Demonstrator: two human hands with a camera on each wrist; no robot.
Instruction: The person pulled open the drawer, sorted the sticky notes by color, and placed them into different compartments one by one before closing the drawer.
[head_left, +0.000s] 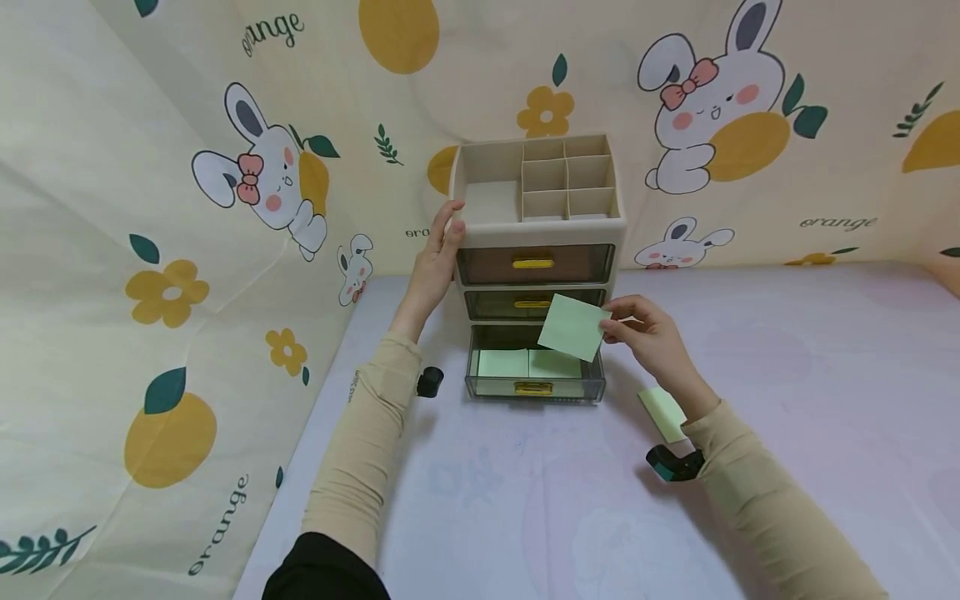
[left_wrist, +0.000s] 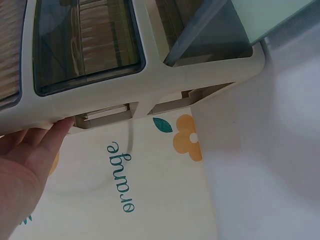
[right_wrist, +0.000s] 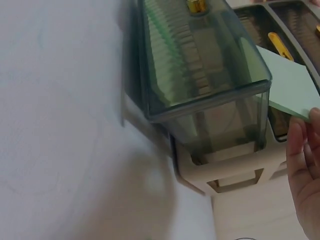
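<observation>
A white drawer organizer (head_left: 543, 234) stands against the back wall, its bottom drawer (head_left: 480, 386) pulled out. Two light green sticky note pads (head_left: 502, 363) lie side by side in that drawer. Another green sticky note pad (head_left: 572, 327) is pinched at its right edge by my right hand (head_left: 647, 337), tilted above the drawer; the right wrist view also shows this pad (right_wrist: 290, 82). My left hand (head_left: 431, 271) rests on the organizer's left side, fingertips near its top edge. In the left wrist view the fingers of the left hand (left_wrist: 30, 165) touch the side wall.
One more green sticky note pad (head_left: 663, 414) lies on the table (head_left: 525, 500), partly hidden by the right forearm. The organizer's top has several open compartments (head_left: 566, 175). Its upper drawers (head_left: 487, 267) are pushed in. A patterned cloth (head_left: 225, 275) covers the left and back walls.
</observation>
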